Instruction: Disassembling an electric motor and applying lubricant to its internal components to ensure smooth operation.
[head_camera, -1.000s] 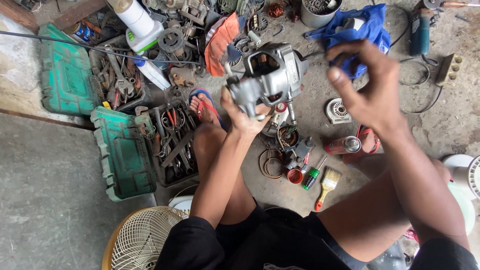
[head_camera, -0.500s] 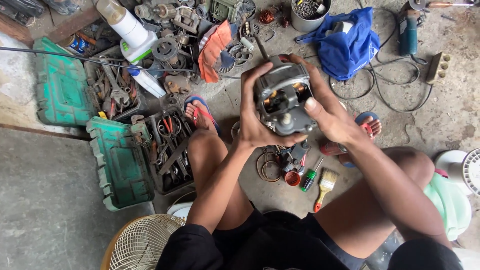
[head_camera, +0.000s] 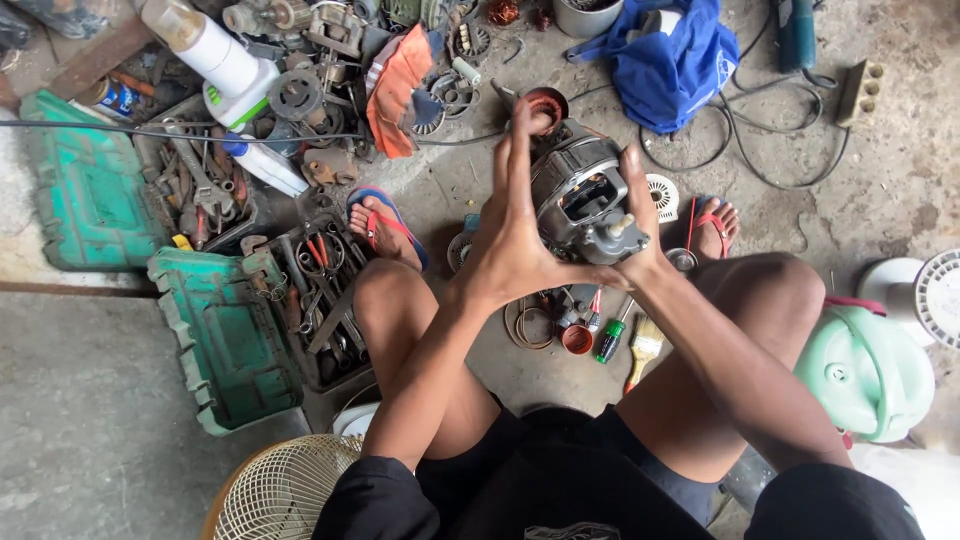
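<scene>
- Fingers (head_camera: 515, 160) of left hand (head_camera: 510, 245) stretched straight up along the near face of the grey electric motor (head_camera: 580, 195), palm pressed on it; right hand (head_camera: 640, 240) wraps the motor's right side, thumb up — both hands clamp the motor.
- Motor sits held above the floor at centre frame, between the knees, shaft stub pointing down-right.
- At 6 o'clock below the motor: coiled wire (head_camera: 528, 325), small red cap (head_camera: 577, 340), green-handled screwdriver (head_camera: 610, 340), paintbrush (head_camera: 643, 345) on the concrete, partly hidden by the forearms.
- At 12 o'clock: copper-wound stator (head_camera: 547, 100) just behind the fingertips.
- At 1 o'clock: blue cloth (head_camera: 675, 60), black cable loops (head_camera: 760, 150) beside it.
- At 3 o'clock: pale green fan housing (head_camera: 865, 370) beside the right knee.
- At 7 o'clock: wire fan guard (head_camera: 285, 490).
- At 9 o'clock: open green toolbox (head_camera: 215, 340), tray full of pliers and wrenches; second green toolbox (head_camera: 85, 190) at 10 o'clock, tray with spanners.
- At 11 o'clock: white spray bottle (head_camera: 225, 60), heap of motor parts, orange fan blade (head_camera: 395, 90).
</scene>
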